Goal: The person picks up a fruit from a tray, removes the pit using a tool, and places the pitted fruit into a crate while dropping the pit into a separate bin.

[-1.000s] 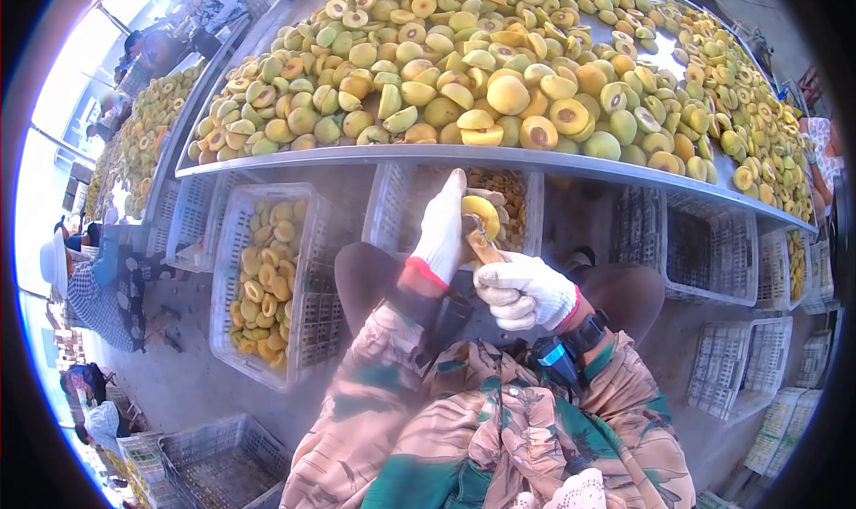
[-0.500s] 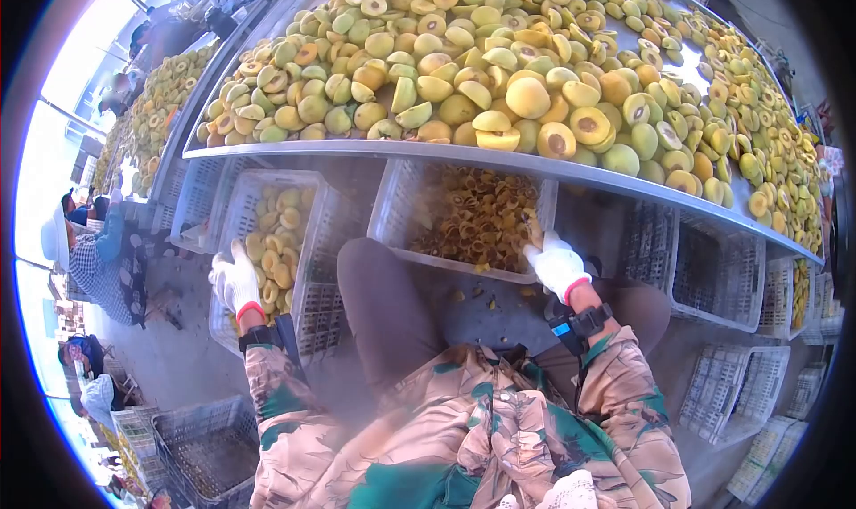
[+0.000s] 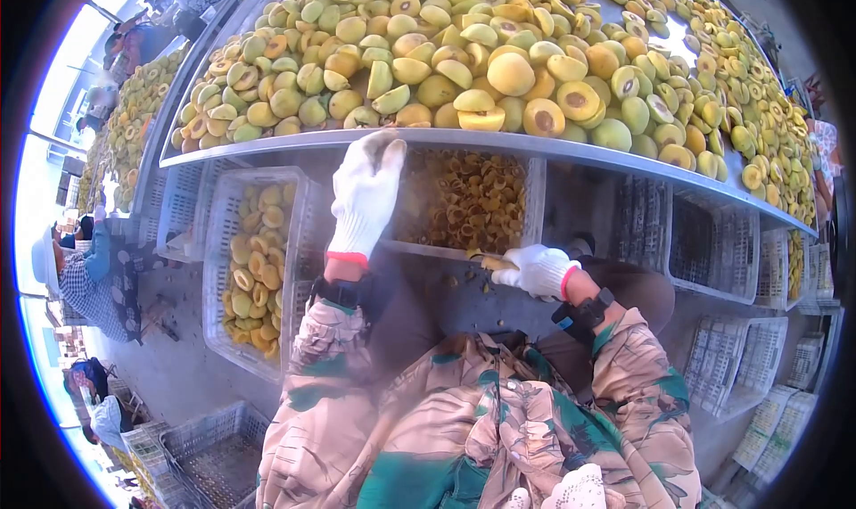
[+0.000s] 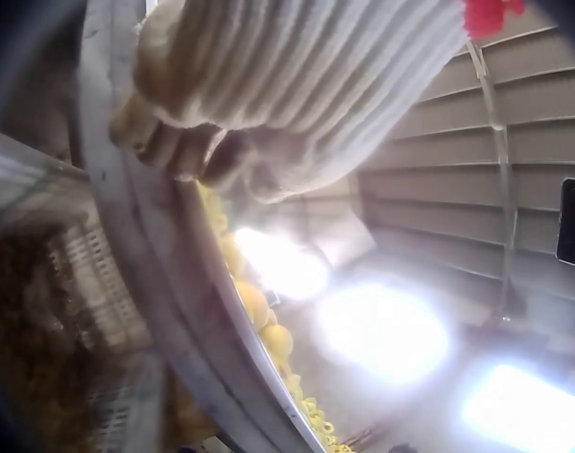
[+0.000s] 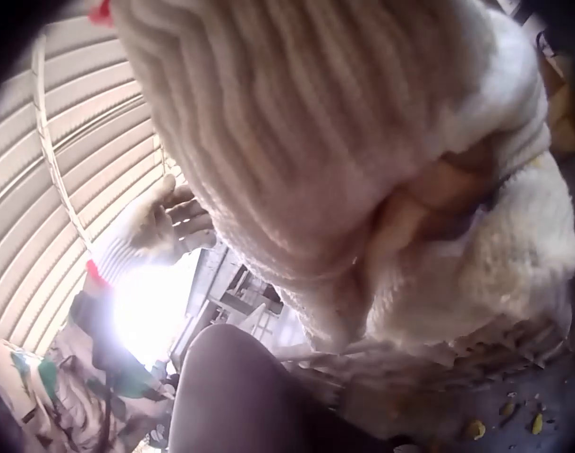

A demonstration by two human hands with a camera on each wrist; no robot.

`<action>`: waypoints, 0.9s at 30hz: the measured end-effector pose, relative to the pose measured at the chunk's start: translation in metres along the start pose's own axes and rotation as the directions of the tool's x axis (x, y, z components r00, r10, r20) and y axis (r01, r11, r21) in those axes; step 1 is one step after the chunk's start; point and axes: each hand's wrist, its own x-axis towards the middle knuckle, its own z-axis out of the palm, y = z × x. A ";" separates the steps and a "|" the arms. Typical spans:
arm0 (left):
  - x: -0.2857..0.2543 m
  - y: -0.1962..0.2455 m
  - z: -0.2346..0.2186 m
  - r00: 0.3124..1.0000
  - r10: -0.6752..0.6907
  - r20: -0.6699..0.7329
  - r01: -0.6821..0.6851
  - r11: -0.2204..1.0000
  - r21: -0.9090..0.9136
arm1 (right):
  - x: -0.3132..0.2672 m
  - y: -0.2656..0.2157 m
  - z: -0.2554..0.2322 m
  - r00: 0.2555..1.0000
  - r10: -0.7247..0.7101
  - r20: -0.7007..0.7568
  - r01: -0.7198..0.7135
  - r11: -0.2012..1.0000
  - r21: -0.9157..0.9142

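My left hand point(image 3: 367, 188), in a white knitted glove, is at the metal front edge of the table point(image 3: 294, 143). Its fingertips reach up to the rim, just below halved yellow-green stone fruit point(image 3: 481, 117). In the left wrist view the fingers point(image 4: 174, 142) bend loosely over the edge, with no fruit showing in them. Lower and to the right, my gloved right hand point(image 3: 539, 270) grips a small tool by its wooden handle point(image 3: 493, 262). The right wrist view shows the handle point(image 5: 424, 212) inside the curled fingers; the tool's working end is hidden there.
Under the table stands a crate point(image 3: 535, 201) of brownish pit scraps. At left is a white crate point(image 3: 212, 277) of fruit halves. Other crates point(image 3: 738, 357) stand at right, and a dark crate point(image 3: 214, 447) at lower left. Several people work at the far left.
A second ago both hands met over a fruit half with the tool at it. The left hand then went, without the half, to the left crate, and now is up at the table edge.
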 end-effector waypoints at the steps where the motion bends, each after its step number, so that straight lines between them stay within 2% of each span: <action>1: -0.005 -0.003 0.001 0.999 -0.007 0.036 0.008 0.999 -0.032 | 0.001 -0.006 -0.004 0.998 0.023 0.060 -0.023 1.000 0.006; 2: -0.009 -0.005 -0.002 0.999 -0.030 0.025 0.031 0.999 -0.044 | 0.004 -0.010 -0.007 0.992 0.043 0.121 -0.044 0.999 0.008; 3: -0.013 -0.006 -0.007 0.999 -0.051 0.010 0.052 0.997 -0.056 | 0.014 -0.005 -0.005 0.992 0.026 0.127 -0.023 0.999 -0.022; 4: -0.017 -0.007 -0.012 0.997 -0.072 -0.005 0.071 0.995 -0.068 | 0.021 -0.001 -0.006 0.987 0.069 0.147 -0.067 0.998 -0.019; 6: -0.022 -0.013 -0.029 0.996 -0.071 -0.053 0.069 0.997 -0.036 | 0.031 0.006 -0.011 0.982 0.188 -0.025 -0.184 0.976 0.115; 7: -0.022 -0.020 -0.035 0.992 -0.109 -0.068 0.105 0.992 -0.069 | 0.033 0.011 -0.007 0.962 0.141 -0.234 -0.121 0.988 0.100; 9: -0.022 -0.027 -0.043 0.984 -0.156 -0.090 0.145 0.983 -0.109 | 0.028 0.006 -0.005 0.988 0.037 -0.151 -0.027 0.997 0.066; 10: -0.022 -0.026 -0.043 0.984 -0.145 -0.101 0.132 0.983 -0.129 | 0.025 0.001 -0.007 0.993 -0.013 -0.116 0.019 0.998 0.052; 12: -0.018 -0.019 -0.033 0.985 -0.109 -0.136 0.084 0.980 -0.179 | 0.019 -0.003 0.010 0.986 -0.021 -0.167 0.024 1.000 0.013; 13: -0.014 -0.009 -0.027 0.988 -0.004 -0.154 -0.004 0.999 -0.053 | 0.015 -0.006 0.012 0.983 0.013 -0.182 0.001 0.997 0.073; 14: -0.011 0.007 -0.020 0.989 0.052 -0.137 -0.055 0.998 -0.024 | 0.011 -0.009 0.015 0.981 0.045 -0.191 -0.019 0.991 0.133; 17: 0.021 0.026 0.019 0.955 0.288 -0.063 -0.293 0.954 -0.072 | -0.013 -0.022 0.011 0.966 0.152 -0.209 -0.087 0.954 0.288; 18: 0.032 0.037 0.028 0.931 0.363 -0.034 -0.363 0.932 0.010 | -0.023 -0.030 0.006 0.960 0.172 -0.219 -0.098 0.944 0.314; 20: 0.057 0.052 0.046 0.918 0.361 0.163 -0.384 0.913 0.136 | -0.040 -0.036 0.001 0.945 0.228 -0.235 -0.129 0.918 0.375; 23: 0.080 0.066 0.071 0.857 0.258 0.447 -0.435 0.827 0.357 | -0.060 -0.026 0.001 0.901 0.313 -0.299 -0.086 0.806 0.586; 25: 0.090 0.071 0.078 0.841 0.219 0.494 -0.449 0.791 0.415 | -0.080 -0.028 -0.013 0.872 0.382 -0.308 -0.029 0.667 0.745; 27: 0.096 0.071 0.082 0.815 0.217 0.538 -0.484 0.765 0.424 | -0.089 -0.024 -0.019 0.846 0.397 -0.357 0.094 0.549 0.831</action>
